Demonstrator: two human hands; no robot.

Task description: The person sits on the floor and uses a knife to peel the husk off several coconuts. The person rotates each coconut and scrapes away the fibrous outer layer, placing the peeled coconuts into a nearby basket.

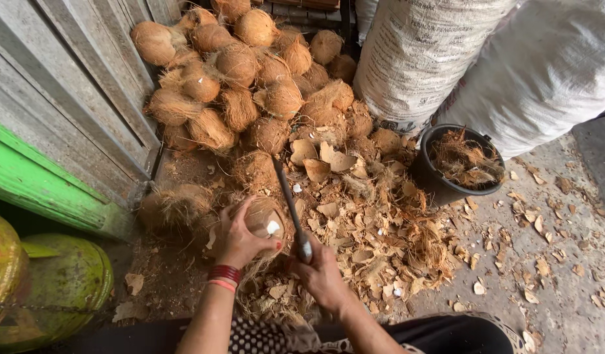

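Observation:
My left hand [237,237] grips a brown husked coconut [265,223] that rests on the ground, with a small white patch of flesh showing on it. A red bangle sits on that wrist. My right hand [321,270] holds the handle of a long dark knife [288,196], its blade pointing away from me just right of the coconut. Broken shell pieces and husk fibre [374,229] lie scattered around both hands.
A heap of whole coconuts [250,72] is stacked against a grey wooden wall [66,85]. A black bucket [432,183] of husk stands at the right, beneath two big white sacks [512,59]. A green beam [33,177] and green containers [60,288] are at left.

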